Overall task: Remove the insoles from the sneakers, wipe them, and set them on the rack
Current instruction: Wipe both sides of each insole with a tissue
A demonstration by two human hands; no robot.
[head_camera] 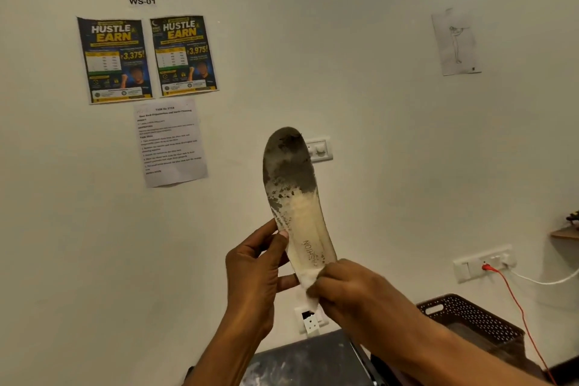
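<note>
A worn insole [294, 194] stands upright in front of the wall, dark and dirty at the toe end, pale at the heel with the word FASHION printed on it. My left hand [255, 273] grips its left edge near the heel, thumb on the front. My right hand [351, 291] pinches a small white wipe [308, 283] against the heel end of the insole. No sneakers are in view.
A dark brown perforated basket [470, 320] sits at the lower right beside a dark stained surface [307, 360]. A wooden shelf edge [565, 233] shows at the far right. A red cable [520, 310] hangs from a wall socket. Posters hang on the wall.
</note>
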